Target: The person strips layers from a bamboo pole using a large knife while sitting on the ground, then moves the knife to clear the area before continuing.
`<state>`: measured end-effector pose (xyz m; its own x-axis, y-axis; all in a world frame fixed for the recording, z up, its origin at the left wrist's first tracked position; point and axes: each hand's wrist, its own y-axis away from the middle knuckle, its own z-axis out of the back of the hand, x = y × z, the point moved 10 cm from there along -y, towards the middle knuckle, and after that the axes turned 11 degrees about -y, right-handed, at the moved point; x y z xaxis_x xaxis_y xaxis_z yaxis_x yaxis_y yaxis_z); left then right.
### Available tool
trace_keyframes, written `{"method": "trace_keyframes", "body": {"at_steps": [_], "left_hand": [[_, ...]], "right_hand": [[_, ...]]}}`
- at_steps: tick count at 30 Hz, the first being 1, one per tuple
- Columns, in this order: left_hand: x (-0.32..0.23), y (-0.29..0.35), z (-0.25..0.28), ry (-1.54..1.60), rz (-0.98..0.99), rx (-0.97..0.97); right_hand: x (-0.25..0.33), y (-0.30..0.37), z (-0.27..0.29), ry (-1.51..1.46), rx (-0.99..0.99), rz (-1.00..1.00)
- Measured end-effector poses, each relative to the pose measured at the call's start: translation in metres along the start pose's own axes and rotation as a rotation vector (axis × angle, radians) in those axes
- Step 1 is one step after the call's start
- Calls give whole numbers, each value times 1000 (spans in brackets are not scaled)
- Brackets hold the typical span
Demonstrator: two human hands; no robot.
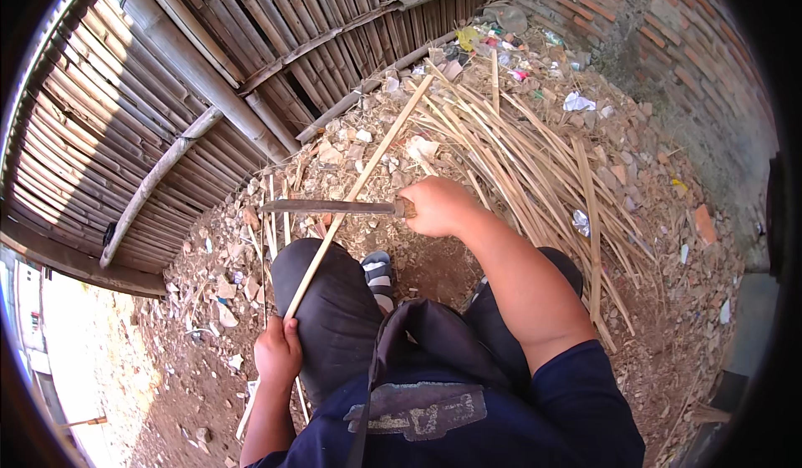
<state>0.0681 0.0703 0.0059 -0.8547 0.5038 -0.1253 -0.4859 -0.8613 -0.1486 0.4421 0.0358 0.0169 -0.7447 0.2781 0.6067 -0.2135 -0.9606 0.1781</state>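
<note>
My left hand [278, 353] is closed around a long pale bamboo strip [386, 144], beside my left knee. The strip slants up and away to the right, past that knee, with its far end near a heap of similar strips. In my right hand [439, 207] is the handle of a long, dark-bladed knife [368, 207], its tip pointing left. The blade lies across the strip just beyond my knee; whether it cuts into the wood I cannot tell.
Loose bamboo strips [510, 163] lie heaped ahead and to the right. Stones and litter cover the dirt ground [188, 384]. A bamboo-slat wall [92, 142] stands at left and back, a brick wall [576, 5] at back right. My sandalled foot [378, 278] is between my knees.
</note>
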Motion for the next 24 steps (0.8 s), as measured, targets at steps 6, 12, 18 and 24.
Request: {"method": "trace_keyframes", "body": {"at_steps": [6,12,18,24], "left_hand": [[0,-1,2,-11,12,-1],[-4,-2,2,-16,-24,-16],[1,1,0,-11,-10,-29],[0,-2,0,-19,-15,-5]], "right_hand": [[1,-6,0,15,-70,109],[-34,-5,16,-104,-101,-104],[-10,-5,7,-75,-9,-76],[-34,-8,19,-88,-151,-29]]}}
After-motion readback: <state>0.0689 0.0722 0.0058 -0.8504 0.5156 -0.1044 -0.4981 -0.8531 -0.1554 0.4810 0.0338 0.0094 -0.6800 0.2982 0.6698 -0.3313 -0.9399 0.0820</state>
